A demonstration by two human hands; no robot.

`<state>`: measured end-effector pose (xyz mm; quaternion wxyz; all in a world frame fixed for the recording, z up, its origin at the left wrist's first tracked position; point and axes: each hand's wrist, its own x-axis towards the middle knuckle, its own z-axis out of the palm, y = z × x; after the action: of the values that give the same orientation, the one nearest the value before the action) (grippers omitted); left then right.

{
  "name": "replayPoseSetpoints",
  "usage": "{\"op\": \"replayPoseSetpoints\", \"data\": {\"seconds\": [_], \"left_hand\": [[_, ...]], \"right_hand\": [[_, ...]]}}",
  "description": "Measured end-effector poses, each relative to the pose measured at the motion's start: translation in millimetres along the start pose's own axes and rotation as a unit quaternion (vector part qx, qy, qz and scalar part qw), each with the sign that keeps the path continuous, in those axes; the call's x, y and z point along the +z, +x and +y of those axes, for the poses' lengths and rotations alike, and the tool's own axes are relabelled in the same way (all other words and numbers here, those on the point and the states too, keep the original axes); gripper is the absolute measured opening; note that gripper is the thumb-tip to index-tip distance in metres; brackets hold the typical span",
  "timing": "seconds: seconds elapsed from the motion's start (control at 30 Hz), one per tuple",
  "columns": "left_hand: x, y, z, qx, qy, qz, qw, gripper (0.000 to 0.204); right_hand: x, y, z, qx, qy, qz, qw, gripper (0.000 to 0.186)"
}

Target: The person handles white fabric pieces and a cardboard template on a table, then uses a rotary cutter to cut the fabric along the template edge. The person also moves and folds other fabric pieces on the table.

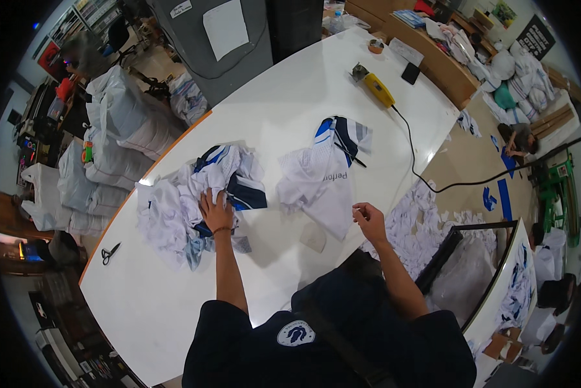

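My left hand (215, 212) lies with fingers spread on a heap of white and blue fabric pieces (174, 213), left of centre on the white table. A white fabric piece (316, 187) with dark print and a blue and navy end is spread out to the right of the heap. Just off its lower right side, my right hand (370, 223) is raised with its fingers curled into a pinch; whatever they hold is too small to make out. A slim black tool (350, 154) rests on the upper part of this piece. Near my body sits a small pale square (313, 240).
Black scissors (111, 254) lie by the table's left edge. A yellow corded tool (378, 89), a phone (411, 73) and a tape roll (376, 46) are at the far right. White scraps (410, 220) cover the floor beside the table. Large stuffed bags (132, 110) stand left; a person (520, 139) sits far right.
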<state>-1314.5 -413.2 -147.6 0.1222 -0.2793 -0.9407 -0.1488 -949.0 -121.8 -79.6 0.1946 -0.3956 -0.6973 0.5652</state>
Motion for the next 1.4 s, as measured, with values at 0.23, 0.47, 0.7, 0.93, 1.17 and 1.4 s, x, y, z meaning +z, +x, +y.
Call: {"op": "replayPoseSetpoints", "data": {"seconds": [0.23, 0.47, 0.7, 0.93, 1.17, 1.4], "left_hand": [[-28, -12, 3, -0.124, 0.071, 0.04, 0.989, 0.044], [-22, -100, 118, -0.202, -0.192, 0.016, 0.96, 0.041], [-22, -155, 264, -0.202, -0.138, -0.084, 0.966, 0.068], [-20, -154, 232, -0.248, -0.003, -0.08, 0.966, 0.054], [-27, -180, 147, -0.409, 0.073, -0.049, 0.908, 0.05], [7, -120, 196, -0.322, 0.008, -0.009, 0.947, 0.055]], "right_hand": [[-19, 106, 1, -0.08, -0.059, -0.003, 0.995, 0.014], [-8, 215, 11, -0.305, -0.194, -0.024, 0.932, 0.02], [-2, 240, 20, -0.281, -0.256, -0.095, 0.92, 0.037], [-28, 277, 53, -0.273, -0.122, -0.221, 0.928, 0.032], [-92, 294, -5, -0.166, -0.133, -0.095, 0.973, 0.023], [-136, 309, 39, -0.165, -0.153, 0.005, 0.974, 0.024]]}}
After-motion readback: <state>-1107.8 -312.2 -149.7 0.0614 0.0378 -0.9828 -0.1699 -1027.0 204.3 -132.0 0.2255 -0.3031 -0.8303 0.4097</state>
